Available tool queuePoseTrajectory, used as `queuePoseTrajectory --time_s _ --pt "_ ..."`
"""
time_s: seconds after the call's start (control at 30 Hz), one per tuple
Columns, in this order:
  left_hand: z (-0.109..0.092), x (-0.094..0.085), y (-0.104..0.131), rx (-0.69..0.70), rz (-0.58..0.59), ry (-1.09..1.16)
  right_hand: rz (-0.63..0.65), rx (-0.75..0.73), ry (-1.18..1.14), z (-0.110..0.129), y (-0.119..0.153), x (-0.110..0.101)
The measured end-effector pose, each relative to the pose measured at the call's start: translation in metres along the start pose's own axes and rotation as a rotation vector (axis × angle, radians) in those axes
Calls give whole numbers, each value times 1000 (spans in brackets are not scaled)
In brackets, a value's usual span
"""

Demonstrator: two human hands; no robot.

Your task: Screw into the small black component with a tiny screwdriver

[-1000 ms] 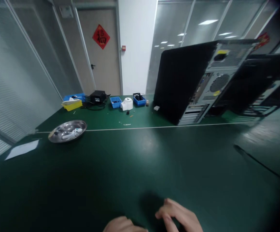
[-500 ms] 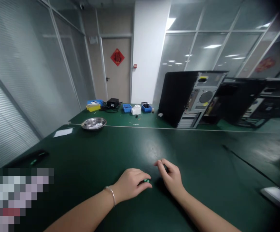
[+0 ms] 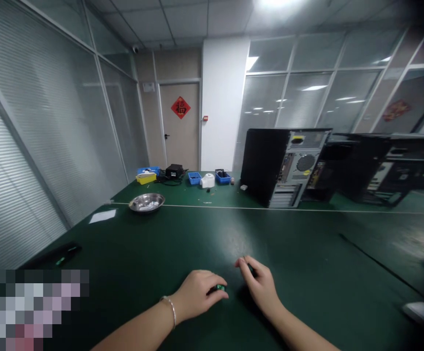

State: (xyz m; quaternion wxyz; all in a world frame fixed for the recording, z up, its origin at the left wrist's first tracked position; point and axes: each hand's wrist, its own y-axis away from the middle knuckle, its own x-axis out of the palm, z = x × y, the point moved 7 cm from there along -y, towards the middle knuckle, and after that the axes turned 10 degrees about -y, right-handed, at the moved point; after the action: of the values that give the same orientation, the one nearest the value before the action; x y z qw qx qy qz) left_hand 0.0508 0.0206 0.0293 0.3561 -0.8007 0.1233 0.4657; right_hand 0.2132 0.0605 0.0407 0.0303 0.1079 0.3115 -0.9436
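Observation:
Near the front middle of the dark green table (image 3: 183, 239), my left hand (image 3: 202, 295) holds a small green object (image 3: 220, 288) between thumb and fingers. A silvery bracelet (image 3: 170, 312) circles that wrist. Just to the right, my right hand (image 3: 258, 280) is closed, its thumb and index fingertip together. Something small and dark shows between its fingers, too small to name. The two hands are apart.
A metal dish (image 3: 147, 203) and a white paper (image 3: 103, 216) lie at the left. Blue trays (image 3: 194, 178), a white object (image 3: 207, 181) and a black box (image 3: 174, 170) stand farther back. Computer cases (image 3: 266, 165) occupy the back right. A black cable (image 3: 380, 265) lies at the right.
The camera has tilted upward, so the whole scene sits lower in the picture. Both hands keep nearly the same pose and place on the table.

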Motion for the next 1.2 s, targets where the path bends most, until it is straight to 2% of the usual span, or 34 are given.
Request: queuePoseTrajectory --time_s 0.2,0.4,0.53,0.67,1.03,1.2 --pt "3 3 -3 10 32 -9 -24 96 -58 -14 -1 -6" --pt "5 4 -6 -41 47 58 -31 186 -184 -28 2 -6" --pt "14 6 -7 -222 131 218 -71 170 -167 -27 1 -10" --pt "21 7 -6 -338 134 348 -62 145 -127 -23 0 -9" --pt "22 12 -5 -346 135 284 126 -43 -50 3 7 12" --pt "20 10 -4 -326 136 258 124 -66 -45 6 7 13"
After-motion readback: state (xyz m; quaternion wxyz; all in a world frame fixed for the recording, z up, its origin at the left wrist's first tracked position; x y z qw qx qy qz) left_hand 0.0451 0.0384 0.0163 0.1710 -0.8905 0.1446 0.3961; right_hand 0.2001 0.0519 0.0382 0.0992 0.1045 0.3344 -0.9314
